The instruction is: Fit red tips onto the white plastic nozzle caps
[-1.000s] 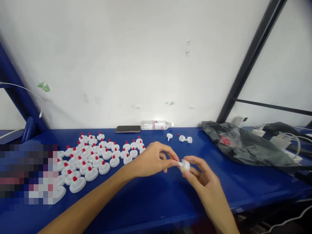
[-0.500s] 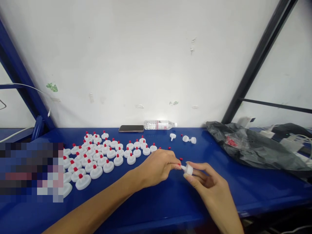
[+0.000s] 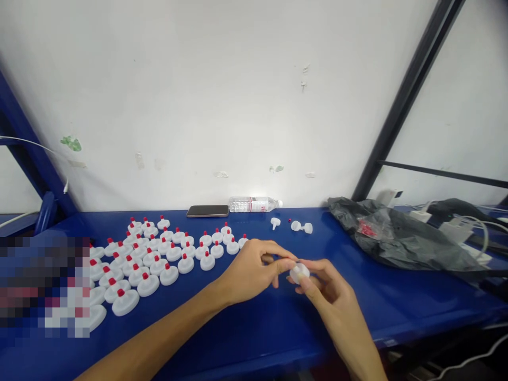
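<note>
Between my two hands is a white round cap (image 3: 298, 273), its broad side turned partly up. My right hand (image 3: 331, 288) pinches it with thumb and fingers. The fingertips of my left hand (image 3: 264, 267) press on its left side; the nozzle and any red tip there are hidden. Many white caps with red tips (image 3: 148, 283) stand in rows on the blue table (image 3: 238, 338) to the left of my hands. Beyond my hands lie a loose white cap (image 3: 275, 223), a joined pair of white pieces (image 3: 301, 227) and a small red tip (image 3: 289, 220).
A black phone (image 3: 207, 211) and a clear plastic bottle (image 3: 254, 204) lie along the wall. On the right, a dark plastic bag (image 3: 392, 248) holds up a clear packet of red pieces (image 3: 369, 229), with white cables and plugs behind. A blurred patch covers the left edge.
The white cap has tilted from sideways to show its broad side. My left fingers have moved closer around it, and the view has shifted slightly, with the scene sliding left.
</note>
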Available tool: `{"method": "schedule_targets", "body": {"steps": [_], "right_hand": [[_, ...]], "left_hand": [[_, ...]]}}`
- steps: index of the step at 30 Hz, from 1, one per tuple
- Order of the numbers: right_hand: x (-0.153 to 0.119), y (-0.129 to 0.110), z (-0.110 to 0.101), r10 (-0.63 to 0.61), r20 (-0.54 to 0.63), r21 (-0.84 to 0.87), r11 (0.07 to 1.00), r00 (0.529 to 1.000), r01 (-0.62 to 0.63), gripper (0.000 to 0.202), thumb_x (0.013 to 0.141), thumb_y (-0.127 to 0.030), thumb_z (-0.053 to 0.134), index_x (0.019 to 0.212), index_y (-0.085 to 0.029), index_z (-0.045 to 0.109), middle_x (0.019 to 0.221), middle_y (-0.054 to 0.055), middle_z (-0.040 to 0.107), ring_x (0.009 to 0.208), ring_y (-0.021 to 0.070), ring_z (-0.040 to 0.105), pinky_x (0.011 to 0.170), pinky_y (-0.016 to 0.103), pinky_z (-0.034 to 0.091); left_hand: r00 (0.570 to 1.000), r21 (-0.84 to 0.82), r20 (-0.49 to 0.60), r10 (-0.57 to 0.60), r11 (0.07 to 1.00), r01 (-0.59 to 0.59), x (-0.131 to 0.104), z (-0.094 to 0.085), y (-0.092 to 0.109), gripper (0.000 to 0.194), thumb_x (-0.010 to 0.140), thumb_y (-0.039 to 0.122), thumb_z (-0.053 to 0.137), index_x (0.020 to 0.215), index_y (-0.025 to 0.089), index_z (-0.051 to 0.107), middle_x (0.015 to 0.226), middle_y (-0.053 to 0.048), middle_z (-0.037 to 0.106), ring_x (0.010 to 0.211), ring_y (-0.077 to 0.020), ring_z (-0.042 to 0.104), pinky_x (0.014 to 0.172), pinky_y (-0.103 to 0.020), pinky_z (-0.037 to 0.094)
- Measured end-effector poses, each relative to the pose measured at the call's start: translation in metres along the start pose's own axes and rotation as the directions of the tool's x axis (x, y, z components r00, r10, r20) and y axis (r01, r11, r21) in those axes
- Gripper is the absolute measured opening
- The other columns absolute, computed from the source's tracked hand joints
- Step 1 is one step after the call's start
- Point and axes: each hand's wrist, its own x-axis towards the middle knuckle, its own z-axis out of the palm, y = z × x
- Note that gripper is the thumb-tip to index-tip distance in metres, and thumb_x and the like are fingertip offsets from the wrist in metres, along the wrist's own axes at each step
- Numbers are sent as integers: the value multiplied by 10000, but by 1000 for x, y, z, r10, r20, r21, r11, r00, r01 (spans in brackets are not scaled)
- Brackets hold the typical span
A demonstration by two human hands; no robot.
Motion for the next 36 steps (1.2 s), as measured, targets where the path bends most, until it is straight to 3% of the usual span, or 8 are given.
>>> {"method": "schedule_targets", "body": {"steps": [3,6,9,16,21,28,32,36], "right_hand": [[0,2,0,-33,-54,-52,998,998,30,330,927,-545,699,1095,-261,686,1113,62,728,925,217,717,692,258,629],[1,3,-1,-35,-87,-57,998,996,30,309,948,-557,661,1077,-276,659,1109,56,697,916,222,710,562,216,585],[1,3,-2,-37,-56,-80,996,998,33,302,946,-558,658,1013,-264,671,1036,54,691,889,219,700,534,204,557],[-1,0,-2,-52,-22,-134,990,998,49,272,976,-526,628,984,-261,687,995,41,687,903,206,676,597,205,546],[-2,-3,-1,-69,-24,-137,988,997,65,244,996,-490,611,990,-257,682,970,36,669,880,199,652,612,215,533],[-1,-5,0,-43,-31,-110,993,999,39,259,1003,-493,599,970,-249,678,962,43,661,895,211,644,615,229,513],[-1,-5,0,-40,-18,-103,994,999,38,274,1004,-510,596,962,-253,680,961,39,653,902,210,644,609,227,500],[-1,-5,-1,-40,-24,-96,995,999,38,274,1006,-506,592,954,-253,684,945,34,648,891,203,642,611,227,499]], "left_hand": [[994,209,-88,72,976,-52,0,2,1,262,985,361,581,930,163,742,808,-29,713,605,-127,607,584,-263,457],[963,674,-63,261,723,-152,-1,3,-5,217,961,289,571,853,168,714,817,-54,702,798,-209,621,669,-321,473],[961,806,33,276,562,-189,-3,3,-14,192,948,243,557,860,168,710,858,-81,689,949,-259,592,742,-353,510],[967,797,-16,254,588,-141,-3,-1,-13,153,871,171,580,918,186,725,1113,-100,675,1084,-279,580,953,-462,495],[973,726,-178,143,687,32,44,-27,-10,262,922,157,489,986,190,742,1099,-97,731,1100,-277,636,1011,-450,492],[1000,716,24,-14,698,-7,135,-51,-42,272,931,208,669,1198,167,701,1230,-101,719,1107,-251,681,987,-421,550],[996,705,65,-69,709,3,153,-45,-62,302,983,348,669,1217,158,662,1238,-90,683,1071,-236,683,932,-463,584],[1000,661,-4,-27,750,23,148,-42,-54,220,985,291,652,1140,143,700,1181,-92,720,1063,-233,691,966,-445,560]]}}
